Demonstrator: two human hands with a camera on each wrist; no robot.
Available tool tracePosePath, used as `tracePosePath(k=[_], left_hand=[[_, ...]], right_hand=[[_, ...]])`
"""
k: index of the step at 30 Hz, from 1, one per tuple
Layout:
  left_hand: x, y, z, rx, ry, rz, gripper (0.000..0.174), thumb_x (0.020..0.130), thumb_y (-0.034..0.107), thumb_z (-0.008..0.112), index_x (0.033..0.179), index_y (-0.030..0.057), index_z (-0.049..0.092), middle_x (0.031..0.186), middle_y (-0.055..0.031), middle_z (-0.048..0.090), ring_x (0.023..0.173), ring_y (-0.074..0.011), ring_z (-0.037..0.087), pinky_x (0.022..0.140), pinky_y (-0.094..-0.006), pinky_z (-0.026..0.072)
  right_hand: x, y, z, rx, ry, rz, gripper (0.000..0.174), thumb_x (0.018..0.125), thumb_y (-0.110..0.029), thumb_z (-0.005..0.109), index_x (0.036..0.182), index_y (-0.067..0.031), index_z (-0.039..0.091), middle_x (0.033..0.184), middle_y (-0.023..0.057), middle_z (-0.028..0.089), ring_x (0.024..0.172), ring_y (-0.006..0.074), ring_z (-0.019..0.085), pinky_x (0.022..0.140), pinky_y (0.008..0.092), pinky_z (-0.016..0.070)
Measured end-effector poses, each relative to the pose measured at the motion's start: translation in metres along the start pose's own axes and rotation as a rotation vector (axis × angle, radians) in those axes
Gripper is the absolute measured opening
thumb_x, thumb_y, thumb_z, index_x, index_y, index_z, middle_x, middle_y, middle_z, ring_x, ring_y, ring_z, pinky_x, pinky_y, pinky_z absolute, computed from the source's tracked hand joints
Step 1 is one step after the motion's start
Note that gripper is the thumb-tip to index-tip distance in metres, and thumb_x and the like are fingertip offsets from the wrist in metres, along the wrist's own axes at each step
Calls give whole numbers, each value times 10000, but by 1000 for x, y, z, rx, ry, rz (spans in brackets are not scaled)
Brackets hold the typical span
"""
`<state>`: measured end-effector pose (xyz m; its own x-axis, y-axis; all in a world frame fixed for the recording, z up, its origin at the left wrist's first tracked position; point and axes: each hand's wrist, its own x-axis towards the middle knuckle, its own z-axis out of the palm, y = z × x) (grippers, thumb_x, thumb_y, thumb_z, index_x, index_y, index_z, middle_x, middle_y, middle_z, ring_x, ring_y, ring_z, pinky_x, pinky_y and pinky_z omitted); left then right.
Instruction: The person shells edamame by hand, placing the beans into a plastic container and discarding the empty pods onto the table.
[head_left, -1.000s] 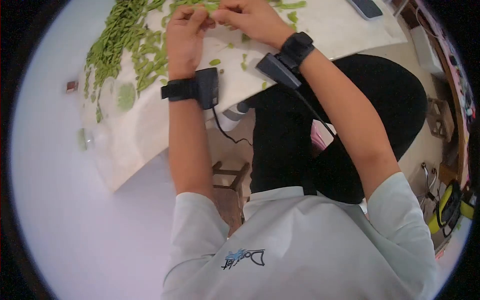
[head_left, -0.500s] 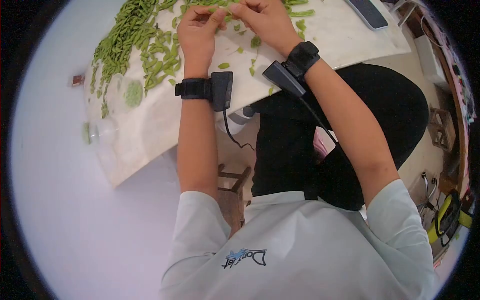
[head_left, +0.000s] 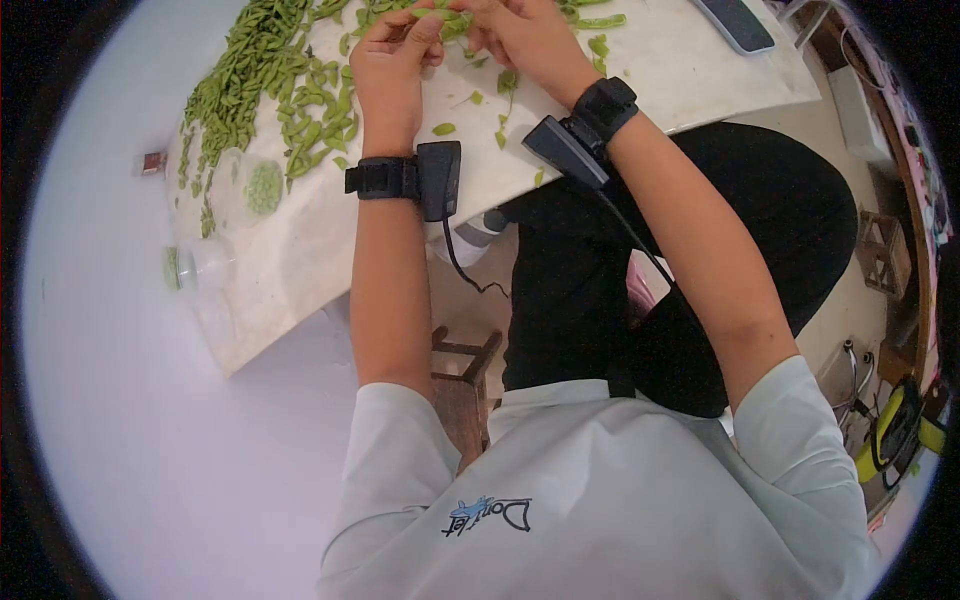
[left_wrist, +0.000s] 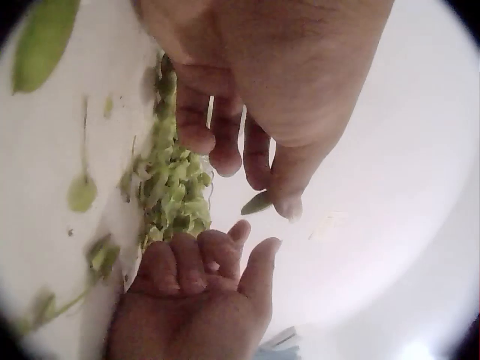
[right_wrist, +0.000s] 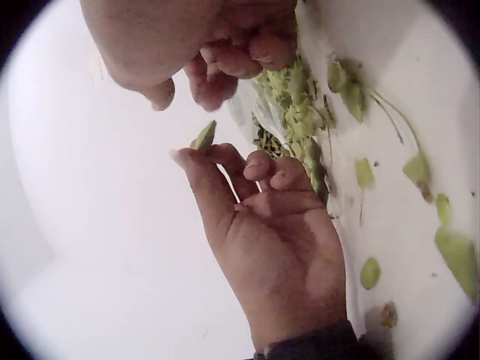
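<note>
My left hand [head_left: 390,85] pinches a green soybean pod [head_left: 440,18] between thumb and fingers at the top of the head view. In the left wrist view the pod [left_wrist: 256,202] pokes out beside the thumb tip, and the right wrist view shows its upright end [right_wrist: 205,136]. Close by is my right hand [head_left: 540,50], its fingers loosely bent and its thumb apart from them. Nothing shows between thumb and fingers of the right hand [left_wrist: 199,300] in the left wrist view. Behind both hands lies a spread of green pods [right_wrist: 289,94].
A large pile of pods [head_left: 225,115] covers the far left of the white table [head_left: 290,265]. Near the left edge are a clear container with pale green beans [head_left: 264,188] and a clear cup [head_left: 205,266]. A phone [head_left: 735,25] lies at the far right. Loose scraps [head_left: 444,129] lie nearer me.
Half a second ago both hands' fingertips met at the pod. Now the right fingers have drawn slightly away and down, while the left hand keeps its pinch. The head view has shifted slightly.
</note>
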<state>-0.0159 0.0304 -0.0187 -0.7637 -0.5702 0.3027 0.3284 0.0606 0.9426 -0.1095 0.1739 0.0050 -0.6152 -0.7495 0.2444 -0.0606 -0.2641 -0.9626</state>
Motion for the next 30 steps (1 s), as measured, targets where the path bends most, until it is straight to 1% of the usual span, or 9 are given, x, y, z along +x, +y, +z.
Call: tracePosePath(k=[3, 5, 6, 8, 11, 15, 18, 23, 30], left_hand=[[-1, -1, -2, -40, -49, -21, 215, 888, 92, 595, 1075, -13, 590, 800, -39, 601, 683, -109, 538, 610, -240, 436], [-3, 6, 3, -45, -55, -75, 195, 899, 106, 589, 1056, -9, 595, 839, -44, 612, 702, -118, 543, 630, -234, 439], [-3, 4, 3, -100, -82, -71, 197, 903, 115, 586, 1055, -11, 594, 851, -45, 615, 704, -120, 545, 633, -235, 443], [-1, 2, 2, -209, -134, -63, 203, 912, 132, 579, 1052, -13, 594, 874, -46, 623, 706, -124, 547, 641, -237, 450], [1, -3, -2, -124, -100, -13, 217, 919, 156, 574, 1053, -13, 595, 886, -50, 629, 710, -127, 548, 656, -244, 462], [2, -4, -8, -145, -112, -37, 219, 917, 166, 580, 1044, -11, 601, 873, -55, 630, 714, -129, 556, 656, -244, 469], [4, -5, -11, -138, -123, -58, 223, 917, 174, 582, 1042, -10, 604, 863, -58, 630, 713, -128, 562, 647, -239, 472], [3, -3, -12, -132, -86, -91, 236, 918, 181, 583, 1050, -13, 601, 844, -60, 626, 702, -122, 563, 639, -240, 477], [3, -3, -10, -148, -132, -57, 232, 913, 179, 586, 1017, -29, 593, 848, -73, 627, 717, -146, 579, 688, -270, 494]], right_hand=[[4, 11, 4, 34, -133, -59, 305, 965, -303, 485, 815, -46, 555, 599, -3, 500, 511, 64, 439, 481, 223, 372], [4, 14, 2, 68, -160, -73, 308, 970, -293, 474, 798, -51, 554, 594, -8, 494, 506, 61, 432, 474, 222, 366], [5, 15, 2, 86, -174, -82, 310, 973, -289, 469, 789, -54, 554, 592, -11, 491, 503, 60, 428, 470, 221, 363], [5, 16, 1, 71, -182, -84, 315, 975, -280, 464, 776, -52, 552, 589, -12, 485, 495, 61, 419, 464, 223, 359], [6, 18, -1, 51, -194, -74, 319, 975, -275, 466, 763, -52, 551, 588, -13, 486, 492, 61, 421, 461, 222, 359], [1, 10, 4, 54, -195, -36, 322, 972, -275, 473, 752, -55, 555, 586, -13, 498, 498, 59, 440, 465, 220, 366], [4, 14, 4, -24, -171, -69, 321, 968, -276, 480, 749, -57, 562, 587, -16, 513, 500, 55, 449, 466, 219, 370], [4, 11, 3, -27, -182, -56, 331, 966, -272, 483, 734, -52, 566, 569, -23, 501, 479, 58, 433, 455, 221, 360], [3, 10, 2, -81, -176, -33, 330, 964, -261, 473, 747, -38, 582, 565, -21, 487, 472, 63, 419, 451, 232, 353]])
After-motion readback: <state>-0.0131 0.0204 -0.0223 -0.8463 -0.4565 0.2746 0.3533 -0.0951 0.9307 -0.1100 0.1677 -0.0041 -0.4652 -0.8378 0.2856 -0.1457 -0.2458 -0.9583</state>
